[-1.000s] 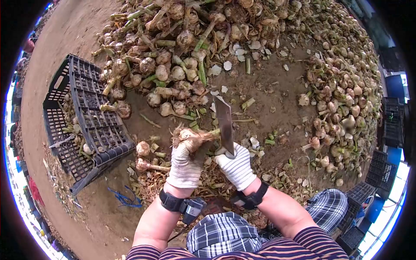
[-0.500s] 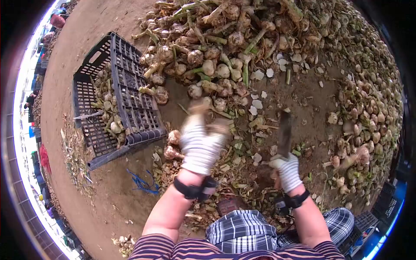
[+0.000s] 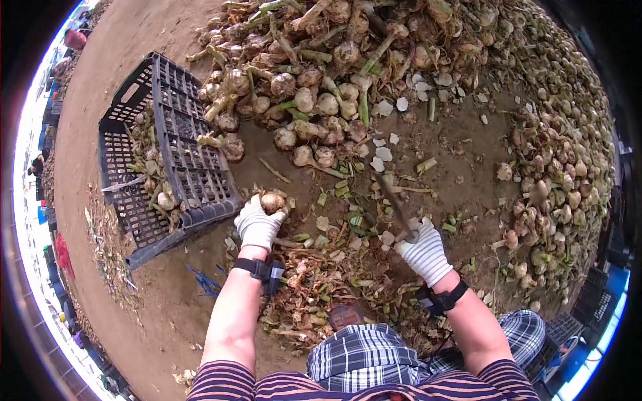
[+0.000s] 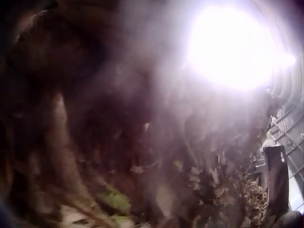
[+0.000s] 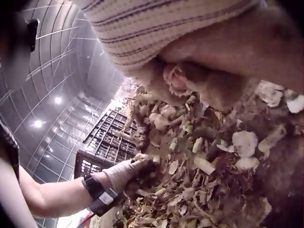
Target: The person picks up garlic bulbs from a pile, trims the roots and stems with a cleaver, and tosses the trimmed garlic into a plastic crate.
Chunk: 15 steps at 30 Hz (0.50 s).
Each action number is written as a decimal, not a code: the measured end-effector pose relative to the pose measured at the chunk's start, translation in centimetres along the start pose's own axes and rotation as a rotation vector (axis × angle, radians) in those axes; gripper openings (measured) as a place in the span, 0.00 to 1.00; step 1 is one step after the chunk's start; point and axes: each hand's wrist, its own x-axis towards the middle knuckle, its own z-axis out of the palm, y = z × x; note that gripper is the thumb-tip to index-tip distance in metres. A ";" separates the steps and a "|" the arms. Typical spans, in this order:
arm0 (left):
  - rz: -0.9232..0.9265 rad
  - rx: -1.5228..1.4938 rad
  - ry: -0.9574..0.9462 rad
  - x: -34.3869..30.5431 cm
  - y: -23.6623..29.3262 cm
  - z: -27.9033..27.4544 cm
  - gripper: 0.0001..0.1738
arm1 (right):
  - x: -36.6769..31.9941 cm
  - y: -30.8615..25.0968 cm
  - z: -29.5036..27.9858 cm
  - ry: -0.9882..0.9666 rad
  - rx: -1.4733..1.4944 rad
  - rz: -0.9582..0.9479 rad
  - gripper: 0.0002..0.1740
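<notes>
My gloved left hand (image 3: 257,226) grips a garlic bulb (image 3: 273,202) low over the ground, beside the black crate. In my gloved right hand (image 3: 425,252) is a knife (image 3: 393,202), its dark blade pointing forward and a little left over the trimmings. The two hands are well apart. From the right wrist view, the striped glove of the right hand (image 5: 166,28) fills the top, and the left hand (image 5: 122,173) appears farther off by the crate. The left wrist view is dark and blurred, with glare, and the held bulb does not show clearly there.
A tipped black plastic crate (image 3: 190,127) with garlic inside stands at left. Untrimmed garlic with stalks (image 3: 334,67) is heaped ahead, trimmed bulbs (image 3: 562,180) at right. Cut stalks and dry skins (image 3: 321,281) litter the ground before my knees; blue twine (image 3: 204,281) lies left.
My left hand has left the knife blade and swung left to another garlic bulb. The right hand has moved right with the knife. A blurred bulb showed over the right pile half a second ago.
</notes>
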 end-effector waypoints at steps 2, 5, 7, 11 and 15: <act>0.114 -0.463 -0.025 -1.8 2.4 -2.0 0.31 | -0.2 -1.2 -0.8 -0.120 -0.260 -0.208 0.10; 0.217 -1.127 -0.265 -3.8 5.1 -1.8 0.34 | -1.1 -5.6 -2.4 -0.150 -0.491 -0.397 0.09; 0.342 -1.068 -0.397 -5.4 6.9 -3.3 0.42 | -1.2 -6.7 -2.6 -0.166 -0.565 -0.466 0.07; 0.513 -0.866 -0.297 -6.4 6.6 -3.0 0.43 | -1.7 -7.3 -3.4 -0.236 -0.593 -0.485 0.07; 0.349 -1.413 -0.671 -8.0 8.5 -1.7 0.29 | -2.0 -8.5 -3.0 -0.249 -0.540 -0.496 0.07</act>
